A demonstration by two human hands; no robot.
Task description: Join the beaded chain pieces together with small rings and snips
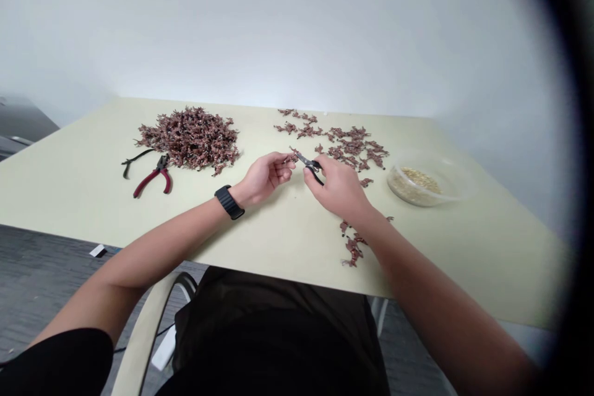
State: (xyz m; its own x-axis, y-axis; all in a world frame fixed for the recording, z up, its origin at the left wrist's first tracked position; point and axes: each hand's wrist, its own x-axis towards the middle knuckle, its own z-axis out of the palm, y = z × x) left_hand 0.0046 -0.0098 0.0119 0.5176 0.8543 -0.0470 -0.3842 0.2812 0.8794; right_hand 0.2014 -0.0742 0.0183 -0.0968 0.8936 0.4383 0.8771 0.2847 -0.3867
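Observation:
Between the fingertips of my left hand (266,178) is a small brown figurine (290,158), animal-like in shape and too small to make out fully. My right hand (338,187) is wrapped round black-handled pliers (307,162), whose slim metal jaws point up and left and reach the figurine. Whether the jaws touch it I cannot tell. A big heap of similar brown figurines (192,136) lies to the left of my hands. A looser scatter of figurines (350,142) spreads beyond my right hand, and a few more figurines (353,252) lie under my right forearm.
Red-handled pliers (151,180) and a thin black tool (134,163) lie before the heap. At the right stands a clear plastic bowl (400,189) with small gold-coloured pieces (420,180) in it. The pale table (278,241) meets a wall (278,31) at the back.

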